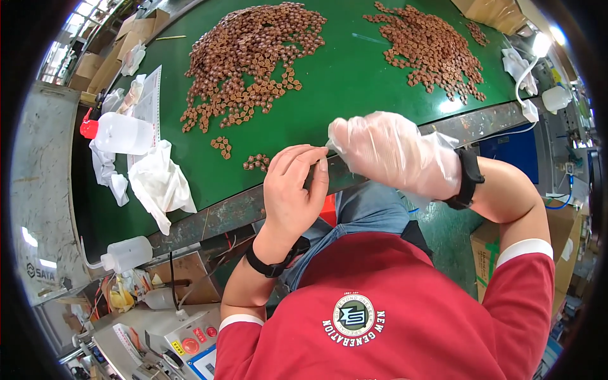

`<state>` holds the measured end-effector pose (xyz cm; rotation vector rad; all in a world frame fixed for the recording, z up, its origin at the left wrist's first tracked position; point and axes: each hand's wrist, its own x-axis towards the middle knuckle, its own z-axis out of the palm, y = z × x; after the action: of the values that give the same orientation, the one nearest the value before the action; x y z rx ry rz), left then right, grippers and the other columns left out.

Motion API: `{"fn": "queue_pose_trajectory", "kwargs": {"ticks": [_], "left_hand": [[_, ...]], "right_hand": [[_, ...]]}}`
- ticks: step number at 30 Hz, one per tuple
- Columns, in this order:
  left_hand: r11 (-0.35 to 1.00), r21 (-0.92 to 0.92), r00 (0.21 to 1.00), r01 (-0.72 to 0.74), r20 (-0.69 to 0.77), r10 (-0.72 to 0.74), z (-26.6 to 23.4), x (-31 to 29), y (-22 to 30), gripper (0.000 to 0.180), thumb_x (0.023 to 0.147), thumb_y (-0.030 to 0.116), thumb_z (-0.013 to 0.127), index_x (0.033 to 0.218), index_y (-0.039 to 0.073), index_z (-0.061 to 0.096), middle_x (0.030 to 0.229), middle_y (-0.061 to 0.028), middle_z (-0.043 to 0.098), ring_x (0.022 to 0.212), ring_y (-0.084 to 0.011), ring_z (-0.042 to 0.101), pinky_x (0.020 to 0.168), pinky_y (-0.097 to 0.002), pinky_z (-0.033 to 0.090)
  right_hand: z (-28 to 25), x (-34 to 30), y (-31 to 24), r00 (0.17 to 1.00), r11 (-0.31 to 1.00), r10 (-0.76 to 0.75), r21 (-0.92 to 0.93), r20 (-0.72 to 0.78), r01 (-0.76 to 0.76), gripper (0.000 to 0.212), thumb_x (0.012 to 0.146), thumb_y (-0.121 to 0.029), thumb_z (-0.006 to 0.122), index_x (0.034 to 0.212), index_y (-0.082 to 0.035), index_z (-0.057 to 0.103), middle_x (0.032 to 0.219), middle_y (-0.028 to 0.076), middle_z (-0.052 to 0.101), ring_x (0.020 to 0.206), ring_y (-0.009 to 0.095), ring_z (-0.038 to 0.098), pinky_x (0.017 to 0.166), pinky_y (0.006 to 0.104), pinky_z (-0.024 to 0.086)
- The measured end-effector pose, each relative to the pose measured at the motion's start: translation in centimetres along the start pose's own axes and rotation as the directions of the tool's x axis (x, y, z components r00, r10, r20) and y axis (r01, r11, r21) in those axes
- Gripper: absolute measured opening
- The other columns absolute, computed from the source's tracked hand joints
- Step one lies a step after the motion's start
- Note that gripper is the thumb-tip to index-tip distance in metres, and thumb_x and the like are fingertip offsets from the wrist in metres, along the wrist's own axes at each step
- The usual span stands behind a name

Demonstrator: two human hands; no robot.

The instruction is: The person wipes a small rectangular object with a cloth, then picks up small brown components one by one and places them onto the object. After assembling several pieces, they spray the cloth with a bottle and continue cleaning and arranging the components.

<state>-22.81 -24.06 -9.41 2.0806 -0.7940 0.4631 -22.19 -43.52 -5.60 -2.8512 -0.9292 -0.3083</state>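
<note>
My right hand (392, 152) is inside a clear, loose, wrinkled plastic glove that reaches back to the black wristband. Its fingers look curled under the film, and whatever they may hold is hidden. My bare left hand (292, 190) is closed in a pinch, its fingertips against the loose end of the plastic glove (373, 136). Both hands meet above the near edge of the green tabletop (329, 104). Beyond my left hand lie a small cluster of brown parts (256, 162) and another small cluster (221, 147).
Large piles of small brown parts cover the back left (247, 57) and back right (434, 50). At left are a red-capped bottle (123, 132), a crumpled white cloth (159, 180) and a paper sheet (151, 95). A lamp (540, 47) stands at the right edge.
</note>
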Motion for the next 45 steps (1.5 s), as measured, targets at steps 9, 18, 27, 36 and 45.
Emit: {"fn": "queue_pose_trajectory", "kwargs": {"ticks": [9, 18, 27, 36, 45], "left_hand": [[0.999, 0.008, 0.999, 0.052, 0.005, -0.052, -0.2, -0.4, 0.1, 0.015, 0.083, 0.004, 0.064, 0.097, 0.004, 0.066, 0.094, -0.0109, 0.067, 0.093, -0.0281, 0.063, 0.084, -0.0377, 0.049], [0.999, -0.010, 0.994, 0.044, 0.099, -0.042, 0.5, 1.0, 1.8, 0.021, 0.082, 0.008, 0.065, 0.102, 0.003, 0.065, 0.099, -0.0119, 0.065, 0.096, -0.0296, 0.061, 0.087, -0.0394, 0.048], [0.994, 0.101, 0.964, -0.041, 0.265, 0.013, 2.5, 3.0, 3.0, 0.026, 0.081, 0.012, 0.068, 0.105, 0.003, 0.064, 0.108, -0.0128, 0.063, 0.101, -0.0302, 0.060, 0.091, -0.0406, 0.046], [0.996, 0.053, 0.928, -0.070, 0.369, 0.046, 1.9, 4.7, 3.5, 0.020, 0.078, 0.011, 0.070, 0.096, 0.003, 0.065, 0.100, -0.0108, 0.065, 0.098, -0.0293, 0.060, 0.090, -0.0395, 0.046], [0.975, 0.007, 0.704, 0.221, 0.691, -0.165, 0.2, 10.4, 5.5, 0.012, 0.082, 0.008, 0.070, 0.092, 0.003, 0.066, 0.083, -0.0036, 0.063, 0.081, -0.0139, 0.059, 0.071, -0.0278, 0.047]], "right_hand": [[-1.2, -1.5, 1.0, 0.987, 0.980, 0.137, 0.159, -0.089, -0.121, 0.019, 0.086, -0.019, 0.062, 0.084, -0.005, 0.050, 0.063, 0.013, 0.055, 0.055, 0.034, 0.059, 0.046, 0.0396, 0.047], [1.2, -3.1, 5.0, 0.959, 0.975, 0.219, 0.072, -0.182, -0.209, 0.015, 0.088, -0.017, 0.062, 0.086, -0.005, 0.053, 0.069, 0.018, 0.059, 0.061, 0.036, 0.061, 0.053, 0.0430, 0.049], [-0.5, -6.2, 9.3, 0.621, 0.388, 0.739, 0.919, -0.261, -0.075, 0.013, 0.092, -0.014, 0.064, 0.099, -0.005, 0.058, 0.079, 0.001, 0.063, 0.071, 0.015, 0.064, 0.059, 0.0280, 0.049], [2.1, -11.5, 17.6, 0.353, 0.209, 0.915, 0.978, -0.194, -0.005, 0.018, 0.096, -0.016, 0.060, 0.103, 0.000, 0.061, 0.088, 0.000, 0.062, 0.082, 0.006, 0.059, 0.070, 0.0202, 0.047], [1.9, -12.2, 16.7, 0.306, 0.342, 0.886, 0.937, -0.348, 0.074, 0.023, 0.097, -0.017, 0.054, 0.112, 0.000, 0.059, 0.094, 0.001, 0.060, 0.075, 0.008, 0.057, 0.065, 0.0203, 0.045]]}}
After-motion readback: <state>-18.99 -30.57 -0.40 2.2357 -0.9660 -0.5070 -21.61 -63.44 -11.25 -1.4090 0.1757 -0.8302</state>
